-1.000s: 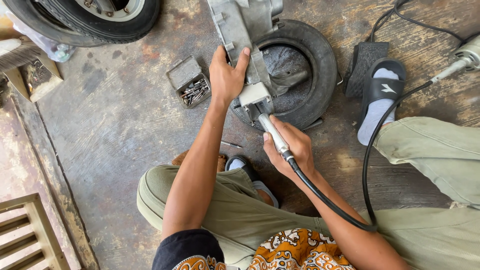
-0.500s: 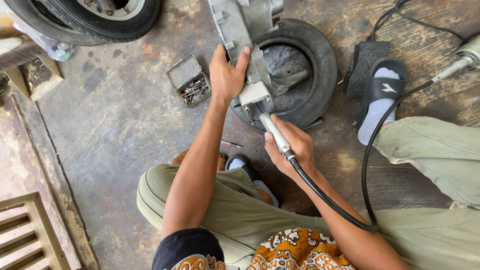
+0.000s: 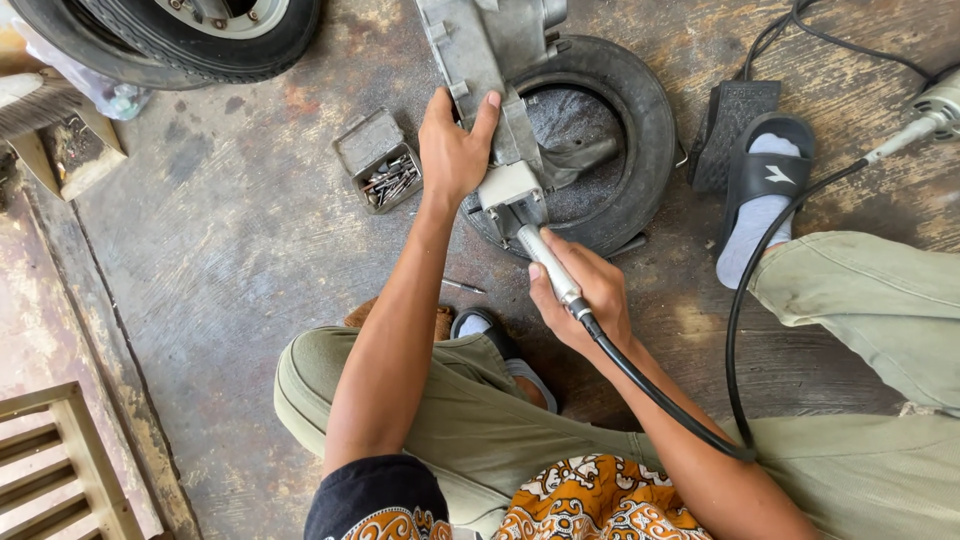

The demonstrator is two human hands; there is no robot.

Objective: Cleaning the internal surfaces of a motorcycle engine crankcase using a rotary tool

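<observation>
A grey metal engine casing (image 3: 490, 50) lies across a small black tyre (image 3: 640, 110) on the concrete floor. My left hand (image 3: 452, 145) presses flat on the casing's left edge and holds it down. My right hand (image 3: 585, 290) grips the silver handpiece of a flexible-shaft grinder (image 3: 545, 258), its tip pushed into the square opening at the casing's near end (image 3: 510, 190). A black flexible cable (image 3: 740, 330) loops from the handpiece toward the right.
A small open tin of bits (image 3: 380, 165) sits left of the casing. A large tyre (image 3: 170, 35) lies at top left. My right foot in a black sandal (image 3: 760, 180) rests beside a black pedal (image 3: 735, 115). A wooden slatted frame (image 3: 60, 460) is at bottom left.
</observation>
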